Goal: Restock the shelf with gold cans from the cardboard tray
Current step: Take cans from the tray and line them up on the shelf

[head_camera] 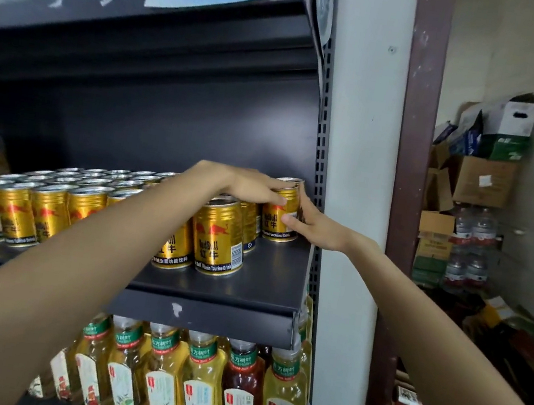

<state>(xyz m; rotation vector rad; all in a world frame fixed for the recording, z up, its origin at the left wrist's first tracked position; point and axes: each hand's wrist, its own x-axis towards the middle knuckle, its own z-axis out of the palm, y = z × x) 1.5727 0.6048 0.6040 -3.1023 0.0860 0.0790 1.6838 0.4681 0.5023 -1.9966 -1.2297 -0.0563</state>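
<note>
A gold can [276,219] stands at the far right of the dark shelf [267,285], near the back. My right hand [316,225] grips its right side, thumb on the front. My left hand [247,185] lies over its upper left, fingers against the can's neck. Several gold cans [219,236] stand in rows on the shelf to the left, filling it up to the held can. The cardboard tray is out of view.
An upper shelf [181,26] with a blue price label hangs overhead. Tea bottles [203,387] fill the shelf below. A slotted upright [320,161] and white pillar bound the right side. Cardboard boxes [484,179] and water bottles are stacked at the far right.
</note>
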